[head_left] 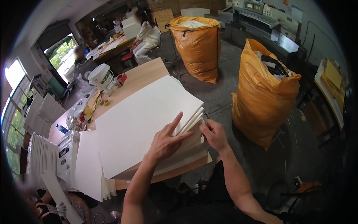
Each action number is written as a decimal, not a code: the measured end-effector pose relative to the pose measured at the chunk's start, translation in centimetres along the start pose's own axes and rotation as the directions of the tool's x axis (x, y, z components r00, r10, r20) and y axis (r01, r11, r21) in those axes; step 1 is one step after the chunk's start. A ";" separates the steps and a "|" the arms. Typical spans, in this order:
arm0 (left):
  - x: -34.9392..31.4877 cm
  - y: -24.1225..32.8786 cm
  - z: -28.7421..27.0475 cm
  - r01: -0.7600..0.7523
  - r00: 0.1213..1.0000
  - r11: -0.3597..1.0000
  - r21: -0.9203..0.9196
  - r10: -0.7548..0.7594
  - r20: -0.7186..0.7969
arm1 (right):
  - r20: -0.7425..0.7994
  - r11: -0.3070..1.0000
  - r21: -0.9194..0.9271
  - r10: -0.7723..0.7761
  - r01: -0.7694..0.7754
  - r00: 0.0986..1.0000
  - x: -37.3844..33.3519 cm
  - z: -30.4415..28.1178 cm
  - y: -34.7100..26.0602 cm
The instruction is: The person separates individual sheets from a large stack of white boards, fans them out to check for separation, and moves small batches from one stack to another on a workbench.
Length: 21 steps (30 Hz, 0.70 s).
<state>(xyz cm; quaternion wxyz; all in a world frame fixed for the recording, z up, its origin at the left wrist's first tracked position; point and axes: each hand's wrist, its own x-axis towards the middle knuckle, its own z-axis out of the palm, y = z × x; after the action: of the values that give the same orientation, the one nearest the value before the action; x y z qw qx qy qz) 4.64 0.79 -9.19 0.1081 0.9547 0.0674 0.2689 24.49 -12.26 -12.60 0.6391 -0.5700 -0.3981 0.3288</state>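
Observation:
A thick stack of large white paper sheets [149, 112] lies on the wooden table, its right edge fanned into several layers. My left hand [166, 141] rests at the near right edge of the stack. One of its fingers points up over the top sheet, another stretches toward the fanned layers, and the rest are partly hidden. At the stack's right corner, my right hand [214, 135] is closed, thumb and fingers pinched on the edge of the lower sheets. Exactly how many sheets it grips cannot be seen.
More white sheets [87, 164] lie left of the stack. A white bucket [100, 76], red tape roll [121, 78] and bottle [62, 129] stand on the table [147, 73]. Two full orange bags [195, 50] [264, 97] stand beyond and right. People sit behind; a gloved hand [61, 209] shows lower left.

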 end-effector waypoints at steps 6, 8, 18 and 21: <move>0.0 0.0 -0.3 0.074 0.997 0.997 -0.027 -0.073 0.029 | 0.051 0.894 0.426 0.129 -0.139 0.990 0.3 0.2 -0.4; 0.2 0.2 -0.4 0.086 0.996 0.995 -0.046 -0.085 0.014 | 0.047 0.880 0.453 0.135 -0.142 0.990 0.3 0.4 -0.4; 0.3 0.1 -0.4 0.098 0.995 0.992 -0.085 -0.099 -0.007 | 0.088 0.924 0.363 0.091 -0.117 0.992 0.2 -0.2 -0.5; 0.5 0.4 -0.6 0.111 0.994 0.987 -0.114 -0.111 0.002 | 0.111 0.933 0.344 0.069 -0.103 0.991 0.0 -0.8 -0.5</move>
<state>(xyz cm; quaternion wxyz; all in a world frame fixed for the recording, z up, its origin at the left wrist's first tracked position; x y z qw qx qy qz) 4.74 0.65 -8.32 0.1771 0.9412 0.1051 0.2679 25.15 -12.73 -12.15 0.6950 -0.4480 -0.3387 0.4490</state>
